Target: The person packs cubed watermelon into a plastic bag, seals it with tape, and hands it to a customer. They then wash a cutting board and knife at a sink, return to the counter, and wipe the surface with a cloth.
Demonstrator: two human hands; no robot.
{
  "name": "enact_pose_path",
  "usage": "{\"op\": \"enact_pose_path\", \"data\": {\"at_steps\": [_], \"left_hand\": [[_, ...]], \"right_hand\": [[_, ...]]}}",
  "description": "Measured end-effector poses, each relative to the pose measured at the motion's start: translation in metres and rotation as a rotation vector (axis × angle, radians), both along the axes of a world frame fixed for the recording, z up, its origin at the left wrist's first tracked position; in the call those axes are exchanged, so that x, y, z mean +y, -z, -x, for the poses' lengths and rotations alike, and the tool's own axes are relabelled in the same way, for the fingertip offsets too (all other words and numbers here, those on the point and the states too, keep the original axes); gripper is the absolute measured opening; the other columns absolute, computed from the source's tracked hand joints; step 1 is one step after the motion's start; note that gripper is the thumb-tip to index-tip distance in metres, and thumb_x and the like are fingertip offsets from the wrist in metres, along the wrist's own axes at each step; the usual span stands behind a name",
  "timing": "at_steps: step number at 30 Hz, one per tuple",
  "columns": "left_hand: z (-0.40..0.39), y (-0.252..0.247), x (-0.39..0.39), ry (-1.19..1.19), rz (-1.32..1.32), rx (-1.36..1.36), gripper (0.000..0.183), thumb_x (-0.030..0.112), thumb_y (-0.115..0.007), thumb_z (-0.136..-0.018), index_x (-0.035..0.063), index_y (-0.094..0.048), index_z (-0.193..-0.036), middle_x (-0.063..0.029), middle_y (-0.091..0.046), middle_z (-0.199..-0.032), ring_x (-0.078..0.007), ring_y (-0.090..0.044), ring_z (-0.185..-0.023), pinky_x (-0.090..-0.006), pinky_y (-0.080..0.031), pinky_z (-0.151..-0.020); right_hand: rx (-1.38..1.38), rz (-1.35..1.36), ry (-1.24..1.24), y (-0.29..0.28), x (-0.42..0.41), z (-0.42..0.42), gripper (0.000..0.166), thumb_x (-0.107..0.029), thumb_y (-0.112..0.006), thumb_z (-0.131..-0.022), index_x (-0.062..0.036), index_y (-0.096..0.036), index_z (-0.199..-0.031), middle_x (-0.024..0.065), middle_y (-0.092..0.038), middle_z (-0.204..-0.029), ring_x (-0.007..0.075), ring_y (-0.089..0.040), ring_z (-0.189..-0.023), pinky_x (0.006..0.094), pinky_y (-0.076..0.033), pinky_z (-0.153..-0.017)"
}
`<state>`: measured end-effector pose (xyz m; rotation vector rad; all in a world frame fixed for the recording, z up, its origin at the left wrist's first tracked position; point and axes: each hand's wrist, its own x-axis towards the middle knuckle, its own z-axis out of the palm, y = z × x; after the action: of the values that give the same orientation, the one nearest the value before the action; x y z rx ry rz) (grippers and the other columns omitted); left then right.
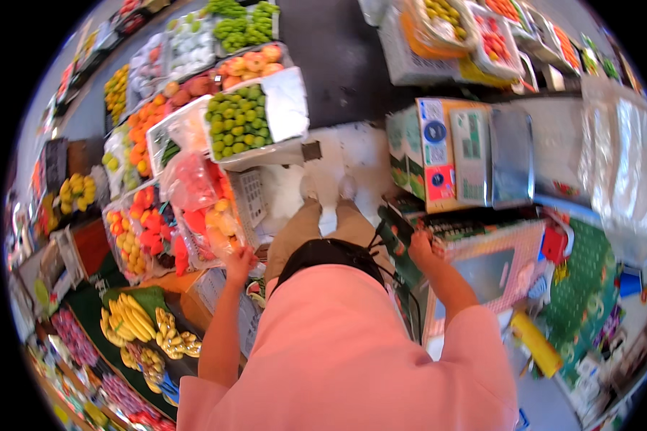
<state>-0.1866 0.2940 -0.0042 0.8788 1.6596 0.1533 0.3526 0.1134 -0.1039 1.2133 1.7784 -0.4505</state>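
Observation:
My left hand (240,264) is at the near edge of a crate, its fingers bent at the edge of clear plastic over orange and red fruit (218,223); whether it grips the plastic is unclear. A pink plastic bag (190,180) lies on the produce just beyond. On the other side, my right hand (423,248) touches or holds something beside a dark green box (401,248); the blur hides the exact grip. A digital scale (472,156) with a metal tray (512,156) stands beyond the right hand. Green citrus-like fruit (237,121) fills a white foam box beyond the left hand.
Bananas (129,318) lie on green cloth at the lower left. Pomegranates (253,64) and green grapes (242,24) sit farther ahead. A stack of clear plastic bags (620,161) hangs at the right, above a green patterned cloth (587,291). A ventilated plastic crate (250,196) stands beside my legs.

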Motion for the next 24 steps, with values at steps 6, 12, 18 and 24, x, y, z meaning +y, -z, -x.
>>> {"op": "enact_pose_path", "data": {"at_steps": [6, 12, 18, 24], "left_hand": [[0.019, -0.029, -0.064, -0.199, 0.057, 0.118, 0.028, 0.026, -0.057, -0.092, -0.0006, -0.063, -0.097, -0.0058, -0.064, -0.071, -0.0116, -0.058, -0.055, -0.0257, -0.047, -0.049], [0.028, -0.015, -0.104, -0.292, 0.037, 0.16, 0.023, 0.023, -0.06, -0.091, 0.0012, -0.064, -0.096, -0.0067, -0.066, -0.072, -0.0126, -0.06, -0.057, -0.0267, -0.048, -0.052], [-0.007, 0.002, -0.085, -0.325, 0.02, 0.085, 0.023, 0.024, -0.061, -0.09, 0.0012, -0.064, -0.095, -0.0064, -0.066, -0.072, -0.0118, -0.06, -0.057, -0.0257, -0.048, -0.052], [-0.019, 0.017, -0.069, -0.268, -0.067, 0.03, 0.024, 0.023, -0.059, -0.09, 0.0003, -0.065, -0.095, -0.0068, -0.066, -0.073, -0.0128, -0.062, -0.061, -0.0262, -0.049, -0.056]], "right_hand": [[-0.217, 0.345, -0.184, 0.017, 0.01, 0.013, 0.026, -0.018, -0.052, -0.086, -0.006, -0.069, -0.102, 0.0106, -0.065, -0.097, 0.0312, -0.059, -0.082, 0.0509, -0.038, -0.06], [0.14, 0.216, -0.247, -0.002, -0.007, 0.001, 0.029, -0.02, -0.046, -0.091, -0.0055, -0.064, -0.107, 0.0143, -0.065, -0.095, 0.035, -0.058, -0.091, 0.0527, -0.042, -0.071], [0.321, 0.33, 0.174, 0.007, 0.015, -0.007, 0.035, -0.017, -0.054, -0.084, -0.0053, -0.061, -0.116, 0.0179, -0.068, -0.102, 0.0342, -0.066, -0.095, 0.0455, -0.053, -0.075], [0.241, 0.482, 0.198, -0.074, 0.106, -0.045, 0.023, -0.012, -0.065, -0.068, -0.0001, -0.07, -0.087, 0.0186, -0.069, -0.087, 0.0345, -0.068, -0.08, 0.0429, -0.054, -0.066]]}}
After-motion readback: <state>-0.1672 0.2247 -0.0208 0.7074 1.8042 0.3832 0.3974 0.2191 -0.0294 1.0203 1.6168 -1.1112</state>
